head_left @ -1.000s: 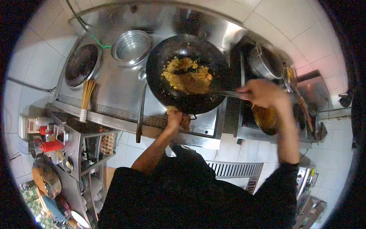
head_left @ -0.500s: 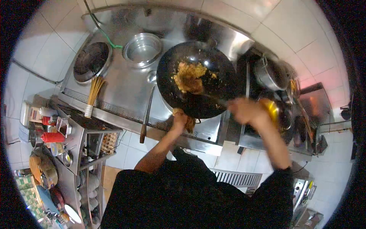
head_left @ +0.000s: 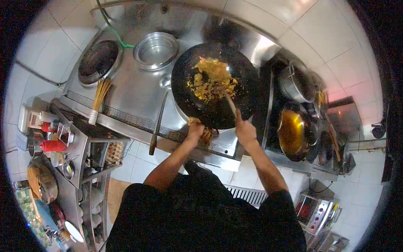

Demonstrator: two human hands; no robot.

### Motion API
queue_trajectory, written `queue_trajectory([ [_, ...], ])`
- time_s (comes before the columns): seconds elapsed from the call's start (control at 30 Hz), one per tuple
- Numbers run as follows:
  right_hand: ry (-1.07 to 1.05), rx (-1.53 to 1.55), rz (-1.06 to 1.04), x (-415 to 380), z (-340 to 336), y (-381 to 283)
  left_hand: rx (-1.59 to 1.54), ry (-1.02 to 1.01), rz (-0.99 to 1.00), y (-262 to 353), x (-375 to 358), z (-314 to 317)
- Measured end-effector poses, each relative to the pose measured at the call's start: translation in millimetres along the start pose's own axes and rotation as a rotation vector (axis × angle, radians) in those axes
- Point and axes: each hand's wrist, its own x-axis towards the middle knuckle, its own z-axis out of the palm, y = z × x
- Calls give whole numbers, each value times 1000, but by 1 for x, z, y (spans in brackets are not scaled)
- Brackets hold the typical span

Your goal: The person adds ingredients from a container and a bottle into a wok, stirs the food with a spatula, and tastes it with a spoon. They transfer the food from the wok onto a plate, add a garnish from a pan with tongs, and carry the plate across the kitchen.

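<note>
A large black wok (head_left: pixel 184 98) sits on the steel range. In it lies a heap of crumbly yellow-brown food (head_left: pixel 208 86), with loose bits scattered around. My left hand (head_left: pixel 194 132) is closed at the wok's near edge, on a brownish cloth (head_left: pixel 206 137); the handle or rim underneath is hidden. My right hand (head_left: pixel 246 131) is wrapped around the handle of a spatula (head_left: pixel 230 103), which slants into the wok. Its blade is covered by the food.
A ladle (head_left: pixel 158 119) rests left of the wok, beside a metal basin (head_left: pixel 156 51) and a bamboo brush (head_left: pixel 100 98). To the right stand a pan of yellow oil (head_left: pixel 292 131) and a deep metal pot (head_left: pixel 298 84). A shelf unit (head_left: pixel 84 145) holds red bottles at left.
My right hand has moved left and slightly down with the spatula, nearer the wok's front edge. The food has been spread and shifted in the wok. My left hand stays at the rim.
</note>
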Motion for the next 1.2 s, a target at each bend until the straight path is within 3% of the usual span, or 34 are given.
queue_trajectory([
  [0.03,-1,3,-1,-19,4,-5,-45,44,-53,58,-34,-6],
  [0.1,-126,-141,108,-58,-2,-21,-127,-51,43,20,-6,-3],
  [0.17,-225,-22,-5,-69,-26,-61,151,11,292,-22,22,12],
  [0.2,-203,20,-98,-58,4,-45,-154,-29,140,-65,37,6],
  [0.23,-164,-110,-135,-32,11,-40,-141,-43,125,-60,30,4],
  [0.3,-54,19,-53,11,15,-19,-26,-100,-127,-23,21,-1],
  [0.33,-62,23,-58,2,16,-15,-156,27,10,-48,27,4],
  [0.37,-5,-6,-46,-12,17,-15,-148,32,7,-35,13,-6],
  [0.4,69,-40,-29,-23,17,-15,-182,-30,-3,7,-6,-15],
  [0.43,-18,-57,-34,-44,18,-20,-220,-93,-11,39,-18,-19],
  [0.47,-59,-64,-52,-55,16,-33,33,120,292,48,-22,-12],
  [0.5,-111,-66,-65,-64,17,-46,30,121,291,37,-6,-4],
  [0.57,-99,-79,0,-26,13,-48,244,237,501,-14,19,6],
  [0.6,-13,6,23,-4,17,-47,-57,72,44,112,-56,-6],
  [0.63,75,88,46,5,23,-46,-50,68,39,106,-58,-14],
  [0.7,7,94,-49,-8,9,-30,252,-237,700,85,-49,-39],
  [0.73,-52,93,-153,-11,-7,-19,252,-239,704,86,-47,-40],
  [0.83,-171,-167,-163,-46,-102,-8,-89,-141,202,90,-44,-39],
  [0.87,-193,-169,-163,-38,-94,-2,-73,-150,-325,113,-40,-43],
  [0.9,-166,-126,-155,-19,-78,7,-409,-316,-123,55,-17,-44],
  [0.93,-127,-81,-145,0,-68,13,-254,-233,-62,38,4,-30],
  [0.97,-72,-89,-299,11,-97,20,-96,-149,3,31,14,-16],
  [1.0,-386,194,-69,22,-155,11,-87,-150,7,41,3,-9],
  [1.03,-592,128,58,22,-216,3,-195,-11,-113,59,-16,-2],
  [1.07,-735,126,-43,26,-263,10,-305,136,-251,62,-33,1],
  [1.1,-837,-35,-99,27,-292,14,-181,64,-210,22,-9,-3],
  [1.13,-799,-131,-23,17,-316,2,-57,-2,-160,-19,14,-7],
  [1.17,-808,-133,-23,25,-297,5,63,-60,-105,-12,17,-11],
  [1.2,-708,-274,-158,38,-266,13,139,-142,16,-10,8,-18],
])
